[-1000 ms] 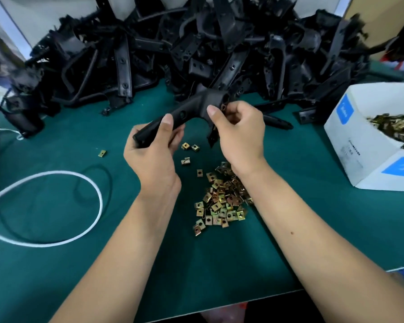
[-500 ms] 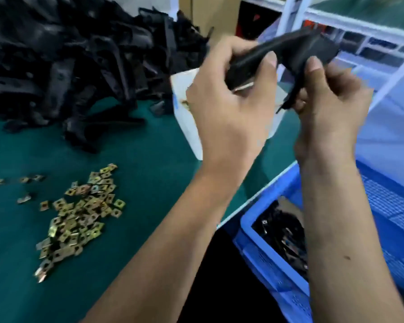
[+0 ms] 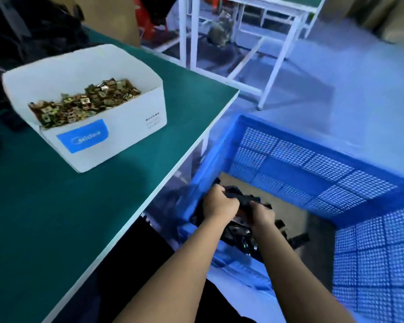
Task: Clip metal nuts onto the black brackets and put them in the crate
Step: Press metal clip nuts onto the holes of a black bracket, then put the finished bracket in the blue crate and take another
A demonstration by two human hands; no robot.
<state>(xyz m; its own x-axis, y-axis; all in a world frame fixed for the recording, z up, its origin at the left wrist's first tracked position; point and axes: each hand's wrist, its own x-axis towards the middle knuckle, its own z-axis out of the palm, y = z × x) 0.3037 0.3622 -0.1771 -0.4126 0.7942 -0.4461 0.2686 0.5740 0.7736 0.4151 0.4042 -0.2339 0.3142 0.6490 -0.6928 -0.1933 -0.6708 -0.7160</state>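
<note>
Lowered from chest height, both hands, left hand (image 3: 220, 204) and right hand (image 3: 261, 214), grip the black bracket (image 3: 241, 199) inside the blue crate (image 3: 313, 169).

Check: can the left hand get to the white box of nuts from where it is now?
Probably not yet: the left hand grips a black bracket down in the blue crate; the white box sits open-topped on the table.

we see a blue plastic crate (image 3: 313, 164) with perforated, gridded walls, matt black plastic brackets (image 3: 245, 231) inside it, brassy, glinting metal nuts (image 3: 84, 101) in a smooth white cardboard box (image 3: 117, 127), and a matt green table top (image 3: 56, 206).
</note>
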